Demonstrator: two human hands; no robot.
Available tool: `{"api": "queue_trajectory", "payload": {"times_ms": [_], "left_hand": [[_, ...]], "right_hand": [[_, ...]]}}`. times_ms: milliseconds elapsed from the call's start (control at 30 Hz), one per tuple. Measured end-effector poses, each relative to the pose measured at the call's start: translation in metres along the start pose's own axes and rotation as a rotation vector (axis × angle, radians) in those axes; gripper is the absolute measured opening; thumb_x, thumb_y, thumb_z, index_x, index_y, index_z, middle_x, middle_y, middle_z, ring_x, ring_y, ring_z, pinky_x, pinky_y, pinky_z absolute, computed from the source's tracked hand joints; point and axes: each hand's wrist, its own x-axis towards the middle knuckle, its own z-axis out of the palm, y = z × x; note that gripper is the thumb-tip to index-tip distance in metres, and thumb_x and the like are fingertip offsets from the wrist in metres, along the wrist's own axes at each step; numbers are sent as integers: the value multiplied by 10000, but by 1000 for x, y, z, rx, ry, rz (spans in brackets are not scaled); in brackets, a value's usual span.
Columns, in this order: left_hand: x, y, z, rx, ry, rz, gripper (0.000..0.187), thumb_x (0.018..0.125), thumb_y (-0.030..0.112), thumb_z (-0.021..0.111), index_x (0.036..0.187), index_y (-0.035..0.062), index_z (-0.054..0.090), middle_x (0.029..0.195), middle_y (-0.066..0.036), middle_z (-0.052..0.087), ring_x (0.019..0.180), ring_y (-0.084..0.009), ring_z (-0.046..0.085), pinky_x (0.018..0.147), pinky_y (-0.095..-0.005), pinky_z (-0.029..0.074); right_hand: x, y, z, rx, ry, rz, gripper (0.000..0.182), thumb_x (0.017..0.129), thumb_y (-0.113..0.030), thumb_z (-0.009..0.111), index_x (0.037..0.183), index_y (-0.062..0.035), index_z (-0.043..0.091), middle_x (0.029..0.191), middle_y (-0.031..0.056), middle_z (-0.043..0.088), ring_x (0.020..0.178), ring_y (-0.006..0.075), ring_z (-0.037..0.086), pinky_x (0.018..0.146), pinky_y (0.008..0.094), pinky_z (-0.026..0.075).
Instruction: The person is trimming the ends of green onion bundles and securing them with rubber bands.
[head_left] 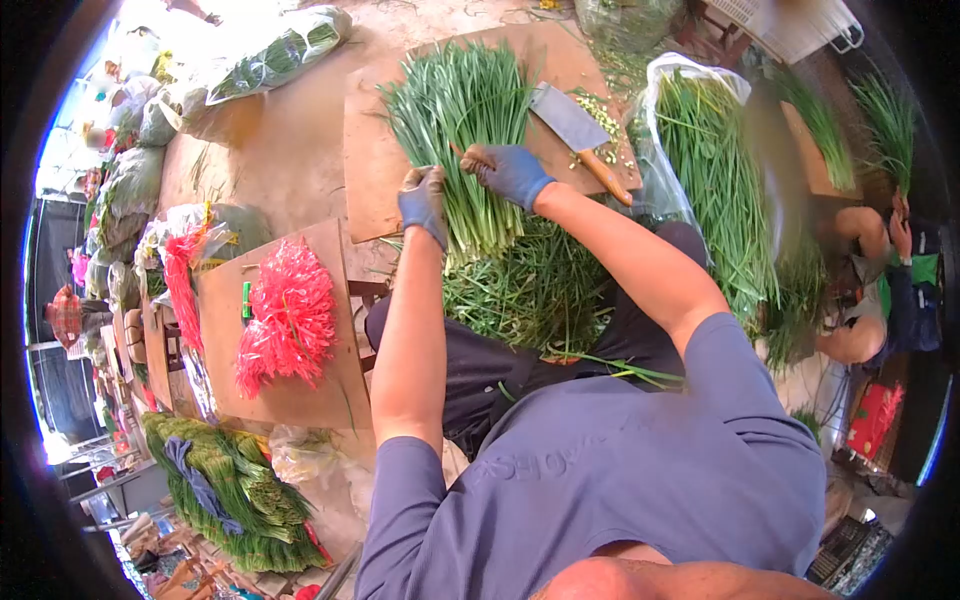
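Observation:
A thick bundle of garlic chives (465,110) lies on the wooden board (375,190), green tips away from me and pale stem ends toward me. My left hand (424,205), in a blue work glove, is closed at the bundle's left edge. My right hand (508,172), gloved the same way, is closed over the bundle's middle, fingertips pinched. A small reddish sliver shows by the right fingertips; I cannot tell what either hand holds. Right of the bundle rests a cleaver (572,120) with a wooden handle, beside chopped stem bits (600,115).
Loose green trimmings (530,290) pile over my lap. On a second board to the left sits a heap of red plastic strips (290,315). A clear bag of chives (710,170) stands at right. Another person's hand (900,235) holds chives at far right. Stacked bundles (235,490) lie lower left.

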Motion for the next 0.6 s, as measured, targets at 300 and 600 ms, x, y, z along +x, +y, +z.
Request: {"api": "queue_trajectory", "payload": {"times_ms": [300, 600], "left_hand": [[-7, -19, -19, -190, 99, 13, 63, 916, 113, 670, 952, 64, 653, 850, 8, 652, 710, -78, 580, 628, -244, 474], [-12, -37, -27, -291, 70, 101, 141, 912, 66, 654, 1052, 54, 639, 922, -7, 670, 782, -81, 607, 709, -231, 506]], "right_hand": [[29, -27, 15, -351, -343, 7, 328, 967, -409, 486, 1007, -109, 612, 972, 186, 665, 919, 412, 624, 762, 476, 492], [46, -45, 10, -524, -625, -4, 337, 930, -406, 499, 1105, -155, 639, 1059, 153, 680, 973, 392, 635, 830, 467, 497]]}}
